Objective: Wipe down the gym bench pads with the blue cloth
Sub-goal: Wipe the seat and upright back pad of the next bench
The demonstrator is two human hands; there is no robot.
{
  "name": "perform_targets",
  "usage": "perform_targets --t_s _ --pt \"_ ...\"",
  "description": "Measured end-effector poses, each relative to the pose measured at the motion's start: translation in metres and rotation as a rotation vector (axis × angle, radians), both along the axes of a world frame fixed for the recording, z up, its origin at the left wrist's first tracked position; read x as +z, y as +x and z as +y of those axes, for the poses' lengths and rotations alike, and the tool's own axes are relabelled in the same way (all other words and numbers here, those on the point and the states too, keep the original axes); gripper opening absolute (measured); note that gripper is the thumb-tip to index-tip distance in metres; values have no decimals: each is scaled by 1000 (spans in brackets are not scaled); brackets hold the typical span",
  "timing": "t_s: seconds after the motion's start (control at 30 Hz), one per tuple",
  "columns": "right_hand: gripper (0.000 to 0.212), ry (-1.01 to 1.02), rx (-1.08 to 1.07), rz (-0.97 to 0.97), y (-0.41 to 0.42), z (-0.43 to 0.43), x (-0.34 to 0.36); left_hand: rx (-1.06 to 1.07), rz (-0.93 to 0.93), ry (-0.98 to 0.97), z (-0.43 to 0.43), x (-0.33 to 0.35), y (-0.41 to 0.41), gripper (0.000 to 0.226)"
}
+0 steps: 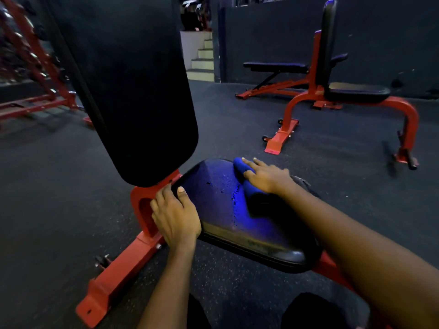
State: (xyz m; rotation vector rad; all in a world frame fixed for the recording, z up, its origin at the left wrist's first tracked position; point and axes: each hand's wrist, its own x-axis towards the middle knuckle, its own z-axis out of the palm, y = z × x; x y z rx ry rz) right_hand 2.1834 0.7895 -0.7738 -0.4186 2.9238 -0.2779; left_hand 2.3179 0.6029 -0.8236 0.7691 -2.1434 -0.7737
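Note:
A black seat pad (221, 210) on a red frame (114, 279) lies in front of me, with wet droplets and a blue sheen on it. The tall black back pad (133, 91) rises upright at its left end. My right hand (266, 178) presses flat, fingers straight, on the bunched blue cloth (248, 184) at the pad's far right edge. My left hand (175, 214) rests over the pad's near left corner, fingers curled down over the edge beside the red frame, thumb on top.
Two more red-framed benches stand on the dark rubber floor at the right: an upright one (356, 92) and a flat one (275, 66) behind it. A red rack (35, 67) fills the far left. Pale steps (204, 55) rise at the back. My knees show at the bottom.

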Motion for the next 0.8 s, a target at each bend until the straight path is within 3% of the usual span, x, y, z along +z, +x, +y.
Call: perform_targets --t_s 0.13,0.27,0.5,0.7,0.8 --pt "56 -11 103 -15 -18 -39 6 -4 10 22 -2 -1 -2 43" --pt "54 -13 316 39 -1 -2 -2 -3 18 69 2 -1 -1 42" --pt "56 -96 175 -79 -45 -35 -5 23 1 84 2 1 -1 41" --pt "55 -78 467 2 -41 -21 -9 33 1 98 3 2 -1 42" --pt "57 -133 474 -64 -55 -16 -9 33 10 102 3 0 -1 42"
